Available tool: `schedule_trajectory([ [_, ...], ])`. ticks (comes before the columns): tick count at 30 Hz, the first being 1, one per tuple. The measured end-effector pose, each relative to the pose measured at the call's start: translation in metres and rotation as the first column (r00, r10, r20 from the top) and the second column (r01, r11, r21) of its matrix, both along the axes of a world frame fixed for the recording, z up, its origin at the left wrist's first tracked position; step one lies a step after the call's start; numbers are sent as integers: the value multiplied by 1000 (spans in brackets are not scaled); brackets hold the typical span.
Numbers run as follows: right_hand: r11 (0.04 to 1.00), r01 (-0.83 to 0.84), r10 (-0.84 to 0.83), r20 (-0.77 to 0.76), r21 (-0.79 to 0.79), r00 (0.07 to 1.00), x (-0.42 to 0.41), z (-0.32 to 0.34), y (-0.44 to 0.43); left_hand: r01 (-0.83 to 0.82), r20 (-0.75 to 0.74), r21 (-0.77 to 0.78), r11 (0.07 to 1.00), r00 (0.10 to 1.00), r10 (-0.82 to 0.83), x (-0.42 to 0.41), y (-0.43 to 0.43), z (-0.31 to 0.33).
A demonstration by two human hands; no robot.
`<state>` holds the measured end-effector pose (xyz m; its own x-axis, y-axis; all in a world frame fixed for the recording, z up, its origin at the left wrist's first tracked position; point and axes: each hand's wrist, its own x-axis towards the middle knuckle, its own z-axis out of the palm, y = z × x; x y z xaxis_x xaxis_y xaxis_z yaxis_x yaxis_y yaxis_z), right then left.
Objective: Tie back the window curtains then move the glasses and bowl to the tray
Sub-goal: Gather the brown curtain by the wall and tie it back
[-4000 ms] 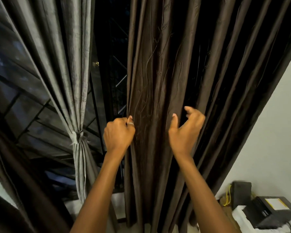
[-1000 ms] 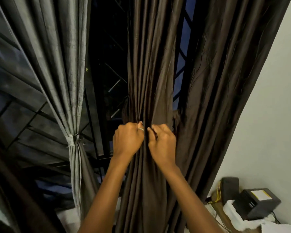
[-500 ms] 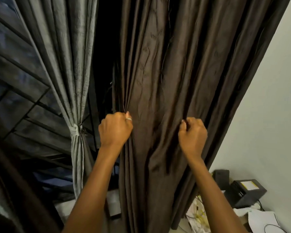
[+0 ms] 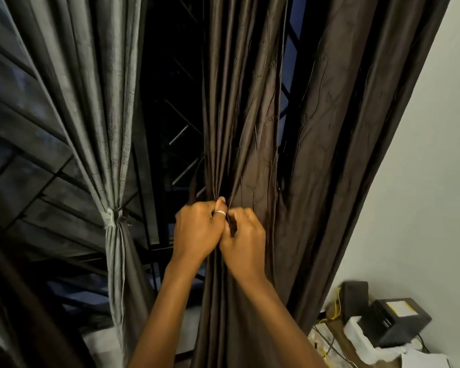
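We've got left hand [image 4: 197,229] and right hand [image 4: 246,243] fisted side by side round gathered pleats of the brown curtain [image 4: 239,115] mid-window, so we clamp the bunch with one, tie with the other, matching knot height on the grey curtain [image 4: 112,128]; glasses, bowl, tray not in view.

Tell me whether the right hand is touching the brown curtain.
Touching. The head view shows the right hand with its fingers curled into the bunched folds of the brown curtain, gripping them right beside the left hand.
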<state>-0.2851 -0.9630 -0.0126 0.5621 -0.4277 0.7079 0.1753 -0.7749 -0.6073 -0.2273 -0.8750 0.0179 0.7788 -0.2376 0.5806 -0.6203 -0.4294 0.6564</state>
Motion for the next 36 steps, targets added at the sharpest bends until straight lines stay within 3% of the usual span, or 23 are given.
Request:
schedule_trajectory([
  [7,989,-112,109,37,100,993,4,-4,-7,103,70,-106,989,993,-96,1,-9,0],
  [13,948,-249,239,71,197,968,5,-1,-12,71,-57,-164,984,995,-81,3,-20,2],
  [16,945,-283,271,89,167,958,6,-3,-12,96,-111,-214,972,986,-122,8,-22,1],
  [20,889,-442,441,40,121,897,7,0,-30,66,-159,-171,983,983,-93,19,-14,-2],
  [24,792,-467,464,109,393,879,21,11,-55,90,-274,-252,964,948,-160,19,-6,3],
  [27,763,-434,481,28,479,876,38,26,-72,170,-369,-369,914,876,-312,14,-3,7],
  [29,660,-498,591,19,562,806,47,35,-84,234,-383,-426,874,828,-409,15,-1,7],
  [33,312,-578,820,93,754,565,55,48,-103,274,-389,-552,788,750,-534,14,1,7],
  [36,188,-563,891,102,805,442,59,50,-106,224,-433,-602,766,715,-549,16,2,5],
])
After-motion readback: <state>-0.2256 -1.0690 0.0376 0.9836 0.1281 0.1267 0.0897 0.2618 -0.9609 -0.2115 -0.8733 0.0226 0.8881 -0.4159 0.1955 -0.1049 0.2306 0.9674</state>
